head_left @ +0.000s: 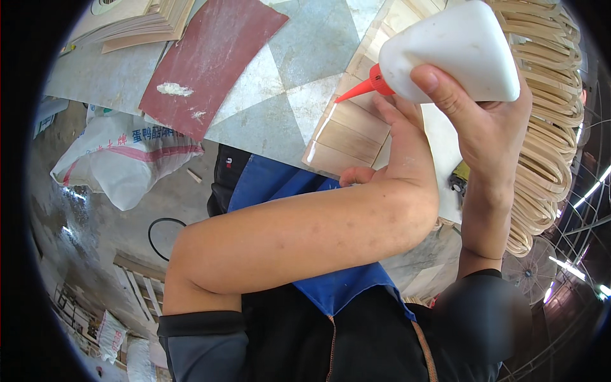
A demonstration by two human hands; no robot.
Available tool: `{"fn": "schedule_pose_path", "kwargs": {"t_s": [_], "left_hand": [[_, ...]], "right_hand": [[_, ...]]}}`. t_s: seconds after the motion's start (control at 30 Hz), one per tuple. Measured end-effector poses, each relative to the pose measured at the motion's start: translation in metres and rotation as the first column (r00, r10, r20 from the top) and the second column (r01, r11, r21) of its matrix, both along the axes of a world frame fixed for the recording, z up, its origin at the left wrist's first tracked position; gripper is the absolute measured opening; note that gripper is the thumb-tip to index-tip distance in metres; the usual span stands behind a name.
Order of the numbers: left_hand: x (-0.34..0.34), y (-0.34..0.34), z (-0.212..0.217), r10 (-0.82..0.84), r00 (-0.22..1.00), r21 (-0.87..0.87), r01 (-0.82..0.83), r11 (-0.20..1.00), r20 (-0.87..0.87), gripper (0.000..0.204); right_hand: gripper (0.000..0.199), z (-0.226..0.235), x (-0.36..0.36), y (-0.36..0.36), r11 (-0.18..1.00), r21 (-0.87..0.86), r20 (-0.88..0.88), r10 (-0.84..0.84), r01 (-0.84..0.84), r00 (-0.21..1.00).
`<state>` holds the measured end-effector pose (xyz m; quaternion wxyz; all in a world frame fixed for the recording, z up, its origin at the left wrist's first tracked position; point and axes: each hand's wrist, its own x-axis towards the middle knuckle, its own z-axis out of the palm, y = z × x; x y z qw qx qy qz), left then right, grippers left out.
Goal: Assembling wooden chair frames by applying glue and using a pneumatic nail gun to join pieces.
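My right hand (pixel 487 124) grips a white plastic glue bottle (pixel 455 48), tilted with its red nozzle (pixel 363 88) pointing down to the left. The nozzle tip is at the end of a white glue line (pixel 324 127). This line runs along the left edge of a row of flat wooden slats (pixel 350 130) laid side by side. My left hand (pixel 407 140) reaches across and holds the near part of the row. Its fingers lie over the slats and its thumb bends at the near edge; the underside of the grip is hidden.
A reddish-brown sheet (pixel 213 60) with white smears lies on the patterned table (pixel 312 41). Stacked thin boards (pixel 143 28) are at the far left. Bent wooden loops (pixel 541 134) pile up at the right. A white woven sack (pixel 121 156) stands on the floor at left.
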<state>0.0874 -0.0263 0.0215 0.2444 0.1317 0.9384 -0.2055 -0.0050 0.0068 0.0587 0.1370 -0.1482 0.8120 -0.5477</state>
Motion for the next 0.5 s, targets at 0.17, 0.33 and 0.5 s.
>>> {"fn": "schedule_pose_path", "kwargs": {"t_s": [0.17, 0.33, 0.5], "left_hand": [[-0.006, -0.003, 0.002, 0.006, 1.0, -0.008, -0.006, 1.0, -0.027, 0.113], [-0.008, -0.004, 0.001, -0.005, 0.998, -0.058, 0.001, 0.998, -0.063, 0.124], [-0.007, -0.007, 0.005, -0.025, 0.998, -0.061, 0.022, 0.998, -0.054, 0.124]], "right_hand": [[0.056, 0.003, -0.014, 0.008, 0.993, 0.117, -0.181, 0.043, -0.022, 0.983], [0.051, 0.001, -0.025, 0.005, 0.985, 0.17, -0.257, 0.084, -0.041, 0.963], [0.058, -0.007, -0.039, 0.004, 1.0, 0.023, -0.18, 0.019, -0.015, 0.984]]}}
